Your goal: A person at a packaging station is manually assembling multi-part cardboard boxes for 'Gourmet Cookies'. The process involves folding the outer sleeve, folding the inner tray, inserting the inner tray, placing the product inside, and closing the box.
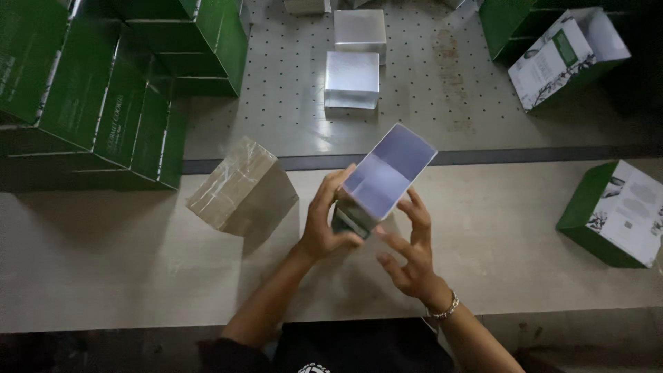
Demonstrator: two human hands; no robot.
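From the head camera, you have a small silver carton [388,171] lifted off the counter [103,262], tilted, its open mouth facing up toward you. Your left hand [327,224] is wrapped round its lower left side, thumb and fingers pressed on the green-edged bottom end. Your right hand [409,247] is spread, fingertips only brushing the lower right edge, so the grip rests mostly on one hand.

The risk I see is the carton twisting or sliding out of that one-sided hold; the foil-like skin looks slick, and the tilt puts its weight away from your left palm. Squeezing harder could crease the thin walls instead.

Just beside your left forearm sits a taped brown parcel [238,185], standing on an edge; a swing of the elbow could tip it. The green boxes [90,103] stacked at the far left lean a little and are well apart from you. Two silver cartons [353,79] rest on the perforated surface [428,103] beyond, out of reach of a slip.
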